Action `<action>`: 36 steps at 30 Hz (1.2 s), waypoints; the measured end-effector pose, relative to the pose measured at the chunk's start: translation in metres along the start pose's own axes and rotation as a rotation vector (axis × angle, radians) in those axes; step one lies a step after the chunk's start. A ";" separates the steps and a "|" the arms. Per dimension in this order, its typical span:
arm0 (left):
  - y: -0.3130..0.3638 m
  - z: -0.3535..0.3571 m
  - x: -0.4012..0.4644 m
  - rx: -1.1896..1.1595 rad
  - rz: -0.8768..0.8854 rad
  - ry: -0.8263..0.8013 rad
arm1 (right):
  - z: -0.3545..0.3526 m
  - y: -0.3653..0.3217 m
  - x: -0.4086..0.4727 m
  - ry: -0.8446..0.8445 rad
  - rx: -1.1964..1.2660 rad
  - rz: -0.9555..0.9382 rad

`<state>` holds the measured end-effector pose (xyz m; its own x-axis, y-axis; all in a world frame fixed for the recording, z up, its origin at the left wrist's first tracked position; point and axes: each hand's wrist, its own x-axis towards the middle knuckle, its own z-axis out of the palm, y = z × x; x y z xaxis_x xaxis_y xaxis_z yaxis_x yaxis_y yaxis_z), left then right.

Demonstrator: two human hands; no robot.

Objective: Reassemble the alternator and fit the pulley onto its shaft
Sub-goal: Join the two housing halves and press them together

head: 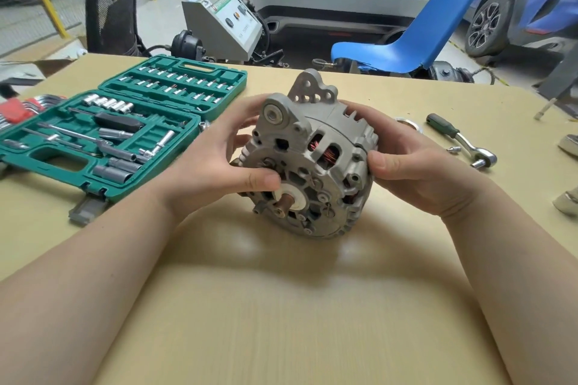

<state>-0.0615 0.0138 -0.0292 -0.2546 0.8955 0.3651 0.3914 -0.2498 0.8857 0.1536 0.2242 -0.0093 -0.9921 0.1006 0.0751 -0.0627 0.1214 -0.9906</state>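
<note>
Cast-aluminium alternator stands on edge at the table's centre, shaft end facing the person. Left hand clasps it from nine o'clock, thumb by the shaft; right hand grips the housing seam from three o'clock. It looks heavy and rigid; holding the casing ribs avoids the exposed copper windings.

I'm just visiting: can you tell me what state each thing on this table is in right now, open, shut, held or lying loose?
Grey cast-metal alternator: held on edge on the table, copper windings showing.
Left hand: gripping the alternator's left side.
Right hand: gripping its right side.
Green plastic socket-set case: open, lid flat.
Chrome ratchet with dark green handle: lying loose, untouched.
Silver metal ring: lying loose behind the right hand.
</note>
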 end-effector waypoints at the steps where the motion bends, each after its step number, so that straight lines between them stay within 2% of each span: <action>1: 0.000 0.001 0.001 -0.014 -0.016 -0.014 | 0.001 -0.002 -0.001 0.007 -0.005 0.006; 5: -0.002 0.003 0.005 -0.056 -0.071 -0.076 | 0.002 -0.011 -0.009 0.067 -0.107 -0.001; 15: -0.009 0.007 0.008 -0.061 -0.046 -0.102 | 0.056 0.026 -0.028 0.428 -0.473 -0.132; 18: -0.012 -0.001 0.008 -0.073 -0.088 -0.128 | 0.057 0.030 -0.024 0.508 -0.419 -0.223; 21: -0.018 -0.010 0.007 -0.206 -0.161 -0.165 | 0.058 0.029 -0.022 0.543 -0.260 -0.269; 25: -0.020 -0.007 0.007 -0.273 -0.172 -0.116 | 0.056 0.026 -0.015 0.539 -0.235 -0.256; 30: -0.023 0.002 0.007 -0.252 -0.186 -0.079 | 0.048 0.035 -0.019 0.451 -0.208 -0.171; 34: -0.022 0.007 0.007 -0.222 -0.126 -0.016 | 0.042 0.042 -0.022 0.329 -0.226 -0.074; 36: -0.020 0.009 0.006 -0.194 -0.096 0.016 | 0.041 0.041 -0.020 0.329 -0.215 -0.078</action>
<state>-0.0627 0.0280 -0.0477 -0.2968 0.9130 0.2798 0.1875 -0.2316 0.9546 0.1665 0.1868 -0.0563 -0.8950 0.3899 0.2166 -0.0780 0.3414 -0.9367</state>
